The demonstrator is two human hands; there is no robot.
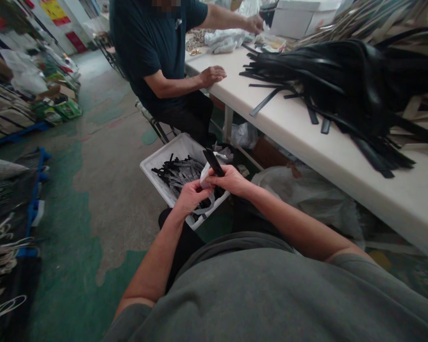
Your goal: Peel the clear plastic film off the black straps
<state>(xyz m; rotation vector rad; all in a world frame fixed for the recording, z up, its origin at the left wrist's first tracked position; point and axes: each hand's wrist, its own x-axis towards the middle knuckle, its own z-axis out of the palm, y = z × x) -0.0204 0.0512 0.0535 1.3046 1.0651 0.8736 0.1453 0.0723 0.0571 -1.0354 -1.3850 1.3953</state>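
Both of my hands are close together over a white plastic crate point(150, 167) that holds many black and grey strips point(180, 171). My right hand point(231, 180) is closed round a black strip point(214, 162), which points up and to the left. A white piece point(205, 176) lies between the two hands, and the right fingertips touch it too. My left hand point(190, 197) pinches the lower part of this white piece, and a pale band hangs below the fingers into the crate.
A white table point(288, 118) runs along the right, with a large pile of black straps point(342, 80) on it. Beyond the crate a seated person point(153, 52) rests one hand on the table edge. Blue pallets point(35, 190) stand at the left; plastic bags point(306, 190) lie under the table.
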